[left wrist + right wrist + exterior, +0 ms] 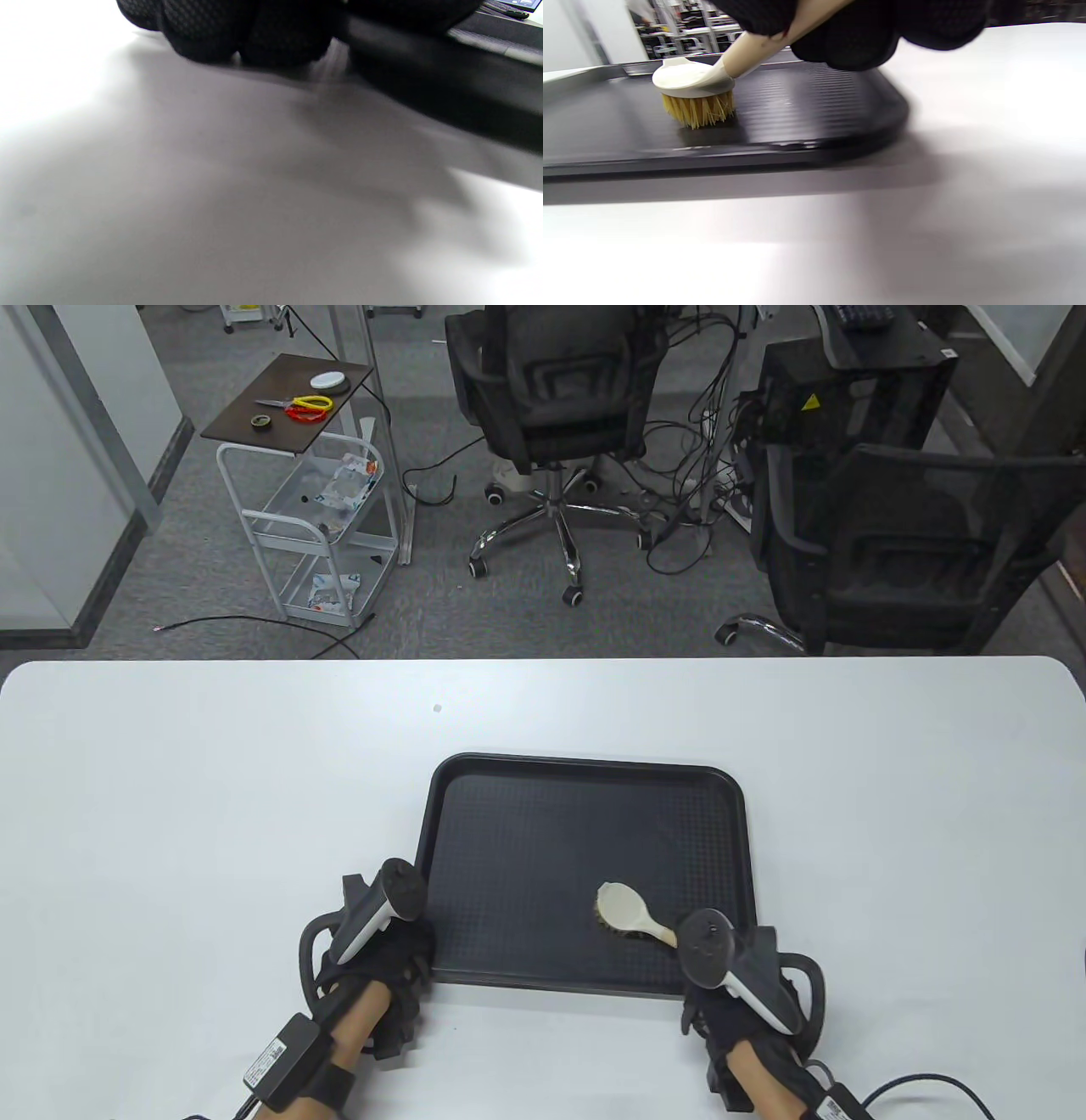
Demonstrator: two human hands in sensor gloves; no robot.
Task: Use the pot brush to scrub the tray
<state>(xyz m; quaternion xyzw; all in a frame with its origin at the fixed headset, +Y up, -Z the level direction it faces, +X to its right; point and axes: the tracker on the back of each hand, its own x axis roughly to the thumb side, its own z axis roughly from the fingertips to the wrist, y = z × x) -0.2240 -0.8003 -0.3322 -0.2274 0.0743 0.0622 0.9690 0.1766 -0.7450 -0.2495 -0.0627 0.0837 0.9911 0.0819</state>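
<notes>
Black rectangular tray (585,814) with rounded corners and a raised rim lay flat on the white table, near my edge, about centre. Its floor had a fine textured grid; in the right wrist view (806,106) it showed as ribbed lines. Pot brush (626,909) stood on the tray floor in the near-right part, bristles down and touching the surface. It had a cream round head and a short cream handle running back and right toward the near-right corner. Yellow bristles (698,111) splayed slightly under the head. I held the handle end in my right hand (721,984). My left hand (386,959) rested at the tray's near-left corner.
</notes>
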